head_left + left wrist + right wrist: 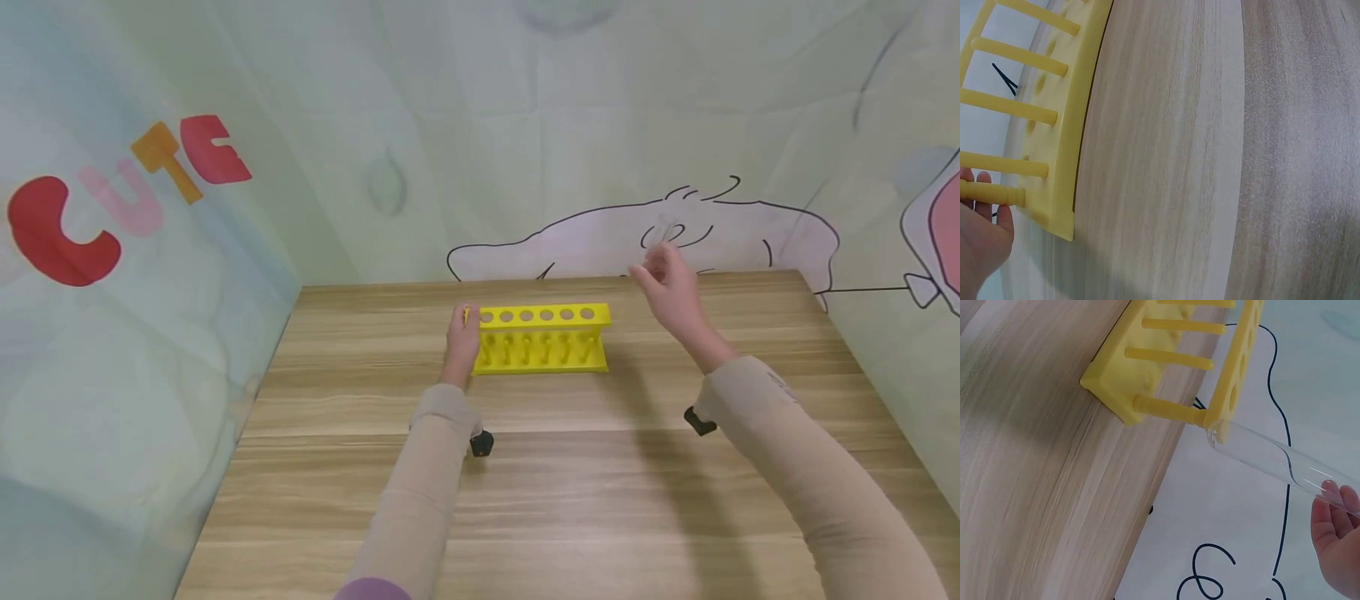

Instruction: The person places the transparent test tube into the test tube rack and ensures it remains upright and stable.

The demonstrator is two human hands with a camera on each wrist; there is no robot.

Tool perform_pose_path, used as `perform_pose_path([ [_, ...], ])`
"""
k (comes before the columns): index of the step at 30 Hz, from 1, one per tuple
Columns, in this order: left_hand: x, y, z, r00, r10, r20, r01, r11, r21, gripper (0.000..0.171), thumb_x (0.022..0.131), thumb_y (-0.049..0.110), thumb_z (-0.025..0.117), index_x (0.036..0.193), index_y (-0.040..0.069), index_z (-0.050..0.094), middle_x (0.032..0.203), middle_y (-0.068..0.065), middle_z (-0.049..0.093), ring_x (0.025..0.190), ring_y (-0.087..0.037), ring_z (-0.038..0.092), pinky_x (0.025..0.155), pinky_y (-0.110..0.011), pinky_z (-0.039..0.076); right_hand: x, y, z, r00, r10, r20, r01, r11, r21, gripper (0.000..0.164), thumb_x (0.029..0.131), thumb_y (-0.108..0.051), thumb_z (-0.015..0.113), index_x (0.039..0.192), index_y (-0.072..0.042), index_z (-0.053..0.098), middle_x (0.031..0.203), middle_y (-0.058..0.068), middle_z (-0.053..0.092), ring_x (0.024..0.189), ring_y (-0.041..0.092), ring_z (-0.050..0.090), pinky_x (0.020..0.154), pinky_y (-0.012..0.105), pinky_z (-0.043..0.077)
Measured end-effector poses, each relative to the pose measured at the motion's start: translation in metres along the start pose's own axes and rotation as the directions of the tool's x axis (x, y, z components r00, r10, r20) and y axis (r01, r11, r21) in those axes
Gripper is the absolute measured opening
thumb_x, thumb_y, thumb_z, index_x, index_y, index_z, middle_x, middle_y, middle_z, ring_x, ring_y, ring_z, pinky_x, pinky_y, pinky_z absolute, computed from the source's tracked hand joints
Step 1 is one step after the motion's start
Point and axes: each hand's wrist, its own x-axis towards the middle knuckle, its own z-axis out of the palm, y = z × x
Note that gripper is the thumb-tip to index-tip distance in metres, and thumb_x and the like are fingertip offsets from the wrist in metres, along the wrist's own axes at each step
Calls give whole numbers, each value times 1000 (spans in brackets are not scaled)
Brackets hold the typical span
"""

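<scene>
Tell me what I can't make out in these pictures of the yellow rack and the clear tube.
- Right wrist view: the far end of the clear tube, at the right hand, cut off by the right edge.
- Head view: the tube's outline, blurred and faint against the pale backdrop.
- Head view: part of the yellow rack, covered by the left hand.
- Left wrist view: the rack's other end, cut off by the top edge.

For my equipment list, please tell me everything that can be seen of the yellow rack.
The yellow rack looks like plastic. Its top bar has six visible round holes, all empty; a row of pegs rises from the base. It stands upright on the wood-patterned table, and the left hand grips its left end.
</scene>
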Motion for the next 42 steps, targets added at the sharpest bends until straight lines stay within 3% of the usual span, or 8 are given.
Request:
perform_pose_path([
  [6,2,-2,1,1000,6,-4,-6,1000,2,28,95,35,33,110,15,45,120,-5,47,111,-21,40,97,-41,32,2,-5,3,1000,-7,-4,7,999,45,29,88,-24,52,104,-2,39,91,13,57,86,26,58,68,19,44],
  [10,4,-5,1,1000,18,-9,-18,1000,12,30,94,39,34,110,16,45,118,-4,48,108,-20,42,94,-39,35,3,-8,6,999,-24,-27,26,999,43,28,88,-21,53,103,-1,40,90,14,59,84,25,60,67,16,44],
  [20,2,-1,0,1000,23,-9,-23,1000,4,27,96,32,33,110,12,44,116,-7,47,109,-22,40,96,-41,33,7,-15,11,1000,-21,-8,21,994,105,28,89,-22,51,104,-3,38,93,18,60,88,29,61,74,25,47],
  [29,2,-1,1,1000,-10,2,10,1000,22,29,95,36,31,111,15,43,118,-4,47,109,-20,40,96,-41,33,10,-18,15,1000,-24,-12,25,998,60,28,89,-25,50,105,-5,39,89,12,58,79,19,56,57,17,41],
  [37,3,-1,2,1000,-4,1,4,1000,24,29,95,37,31,111,15,43,118,-5,47,110,-21,40,97,-40,33,12,-21,21,998,-50,-22,52,996,66,28,89,-22,51,105,-2,41,88,14,58,82,29,57,55,16,41],
  [42,4,-3,1,1000,0,-8,0,1000,27,28,95,35,32,112,15,44,119,-5,47,111,-21,40,97,-41,32,13,-21,25,998,-62,-30,64,996,62,28,89,-22,52,105,-3,41,86,13,58,78,23,56,55,17,40],
])
